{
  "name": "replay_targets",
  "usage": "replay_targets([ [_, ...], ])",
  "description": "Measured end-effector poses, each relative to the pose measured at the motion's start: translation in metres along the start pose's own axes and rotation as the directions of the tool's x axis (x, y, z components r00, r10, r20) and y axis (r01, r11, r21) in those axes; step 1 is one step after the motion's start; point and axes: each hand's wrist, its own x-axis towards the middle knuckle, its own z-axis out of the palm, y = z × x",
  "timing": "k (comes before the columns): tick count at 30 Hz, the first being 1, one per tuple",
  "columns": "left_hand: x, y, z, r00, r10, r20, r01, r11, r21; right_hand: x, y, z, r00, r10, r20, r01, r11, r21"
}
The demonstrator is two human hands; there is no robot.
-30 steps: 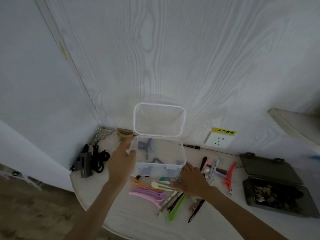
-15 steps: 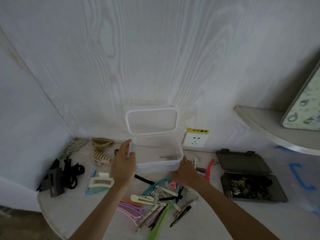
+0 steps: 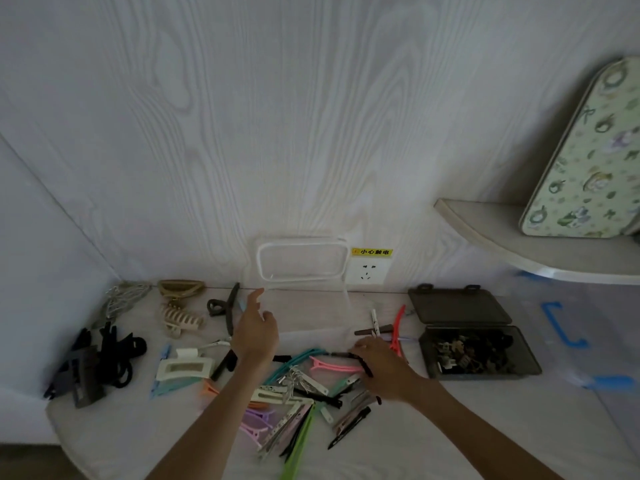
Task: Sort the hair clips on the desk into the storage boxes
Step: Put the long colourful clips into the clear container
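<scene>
Now the left hand (image 3: 255,332) hovers with relaxed fingers beside the clear box (image 3: 311,315) at the counter's (image 3: 450,427) back edge, while the right hand (image 3: 382,367) pinches a black clip (image 3: 346,355) above the hair clips (image 3: 294,403) heaped mid-counter.
</scene>
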Motion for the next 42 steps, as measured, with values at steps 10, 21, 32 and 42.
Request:
replay_targets([
  [10,0.019,-0.004,-0.018,0.911,0.387,0.146,-0.411,0.884,0.224,0.0,-0.009,-0.003,0.997,-0.073,0.003,0.072,0.982,-0.174],
  [21,0.029,-0.004,-0.014,0.908,0.386,0.162,-0.418,0.851,0.317,-0.015,-0.005,-0.021,0.986,-0.115,-0.123,0.126,0.989,0.081],
  [32,0.036,-0.005,-0.013,0.897,0.398,0.194,-0.442,0.821,0.362,0.04,-0.041,-0.09,0.931,-0.151,-0.334,0.265,0.907,0.328],
  [42,0.052,-0.017,-0.028,0.811,0.543,0.217,-0.581,0.704,0.409,0.11,-0.037,-0.072,0.975,-0.156,-0.157,0.191,0.951,0.243],
])
